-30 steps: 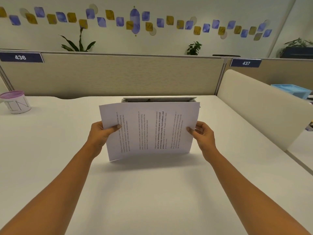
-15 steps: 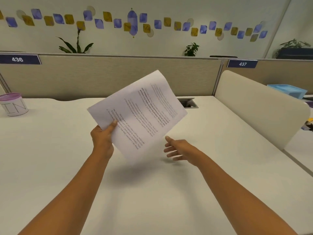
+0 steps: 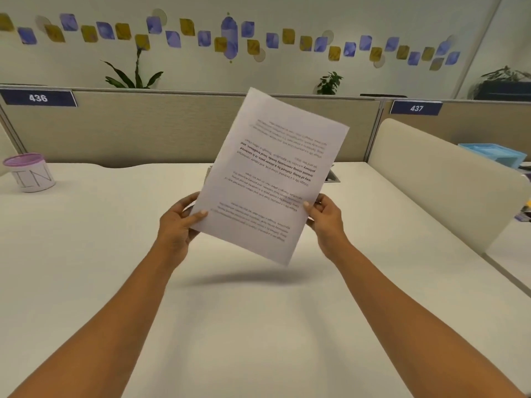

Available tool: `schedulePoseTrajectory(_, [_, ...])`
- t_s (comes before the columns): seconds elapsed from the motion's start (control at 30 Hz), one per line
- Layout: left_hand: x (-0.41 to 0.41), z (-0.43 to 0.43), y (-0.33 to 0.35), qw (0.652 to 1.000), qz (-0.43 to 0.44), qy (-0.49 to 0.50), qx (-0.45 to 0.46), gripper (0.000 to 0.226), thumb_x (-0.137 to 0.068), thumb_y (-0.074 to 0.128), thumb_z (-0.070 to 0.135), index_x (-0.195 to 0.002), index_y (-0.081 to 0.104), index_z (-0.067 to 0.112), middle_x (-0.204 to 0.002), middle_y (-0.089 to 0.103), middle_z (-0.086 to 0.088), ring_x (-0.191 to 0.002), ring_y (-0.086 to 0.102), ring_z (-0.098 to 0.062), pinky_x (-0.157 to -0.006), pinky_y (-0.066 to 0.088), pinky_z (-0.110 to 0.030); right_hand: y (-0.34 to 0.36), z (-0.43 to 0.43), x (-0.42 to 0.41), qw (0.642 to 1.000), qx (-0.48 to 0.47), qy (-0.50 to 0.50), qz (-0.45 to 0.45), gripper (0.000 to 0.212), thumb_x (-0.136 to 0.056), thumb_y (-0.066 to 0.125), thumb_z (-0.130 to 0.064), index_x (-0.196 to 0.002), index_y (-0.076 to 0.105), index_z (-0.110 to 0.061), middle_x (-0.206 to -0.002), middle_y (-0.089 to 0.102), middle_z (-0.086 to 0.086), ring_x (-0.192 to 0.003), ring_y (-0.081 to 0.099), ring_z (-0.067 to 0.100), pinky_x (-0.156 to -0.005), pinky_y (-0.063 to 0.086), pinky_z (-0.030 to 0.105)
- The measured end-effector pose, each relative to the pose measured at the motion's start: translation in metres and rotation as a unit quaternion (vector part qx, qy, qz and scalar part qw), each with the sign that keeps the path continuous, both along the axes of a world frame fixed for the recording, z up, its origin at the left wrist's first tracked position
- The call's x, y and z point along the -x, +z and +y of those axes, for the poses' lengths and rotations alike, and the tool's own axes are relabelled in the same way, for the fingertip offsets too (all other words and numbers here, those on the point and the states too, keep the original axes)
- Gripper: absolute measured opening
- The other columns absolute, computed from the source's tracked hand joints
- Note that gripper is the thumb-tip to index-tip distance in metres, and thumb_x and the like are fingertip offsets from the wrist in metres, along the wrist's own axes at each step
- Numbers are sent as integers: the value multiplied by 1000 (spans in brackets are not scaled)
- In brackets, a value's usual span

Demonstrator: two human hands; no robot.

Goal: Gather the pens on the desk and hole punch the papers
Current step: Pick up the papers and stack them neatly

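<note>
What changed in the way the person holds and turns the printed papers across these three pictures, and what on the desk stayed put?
The papers were swung from landscape to portrait, their text now upside down to the viewer. The right hand let go midway, then took hold again at the right edge. The left hand kept its grip throughout. The lidded cup and the desk stayed as they were.

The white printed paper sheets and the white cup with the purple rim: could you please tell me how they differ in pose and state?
The white printed paper sheets are held up, clear of the desk, tilted, between the left hand and right hand; the white cup with the purple rim stands upright on the white desk, untouched. The sheets are central; the cup sits far left. Both are mostly white.
</note>
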State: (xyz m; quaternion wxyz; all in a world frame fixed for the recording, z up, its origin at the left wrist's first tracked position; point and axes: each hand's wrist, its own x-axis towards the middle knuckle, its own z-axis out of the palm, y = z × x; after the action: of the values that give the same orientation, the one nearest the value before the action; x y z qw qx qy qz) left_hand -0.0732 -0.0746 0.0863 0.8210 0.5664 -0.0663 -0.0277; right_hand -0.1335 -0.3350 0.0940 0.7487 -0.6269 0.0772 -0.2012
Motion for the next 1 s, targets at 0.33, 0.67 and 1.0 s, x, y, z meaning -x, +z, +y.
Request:
schedulePoseTrajectory(0.33, [-4, -9, 23, 978, -115, -70, -159, 22, -85, 60, 3, -102, 65, 15, -84, 74, 11, -73, 70, -8, -64, 56, -20, 2, -4, 4, 995, 79, 28, -49, 7, -94, 50, -7, -96, 57, -9, -94, 67, 3, -83, 64, 17, -79, 54, 32])
schedulePoseTrajectory(0.67, [1, -13, 23, 978, -125, -58, -158, 19, -83, 63, 7, -96, 66, 20, -92, 72, 6, -77, 69, -14, -65, 55, -22, -4, -3, 8, 996, 69, 28, -41, 10, -88, 61, -11, -96, 61, -17, -96, 70, -3, -86, 67, 14, -72, 56, 21])
schedulePoseTrajectory(1.0, [-3, -14, 32, 981, -128, -52, -138, 18, -82, 64, 7, -92, 67, 21, -81, 75, 14, -71, 70, -6, -59, 54, -16, 5, -4, 5, 997, 57, 16, -57, 12, -87, 62, -10, -98, 62, -15, -97, 70, -2, -79, 69, 7, -66, 55, 19])
